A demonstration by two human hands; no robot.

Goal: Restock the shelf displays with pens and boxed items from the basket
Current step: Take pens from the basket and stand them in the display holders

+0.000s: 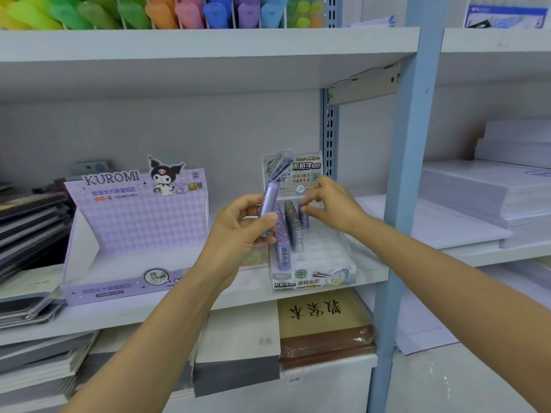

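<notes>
Fingers of the right hand pinch a tube upright for the display tray — left hand clamps a spare, mid-frame.

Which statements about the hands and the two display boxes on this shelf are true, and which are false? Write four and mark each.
1. The left hand holds a purple tube. True.
2. The Kuromi box is packed with tubes. False: no tubes show inside it.
3. The right hand pinches a second tube standing in the clear tray. True.
4. The tubes in the clear tray stand along its right side. False: they stand in its left rows, and its right side is bare.
</notes>
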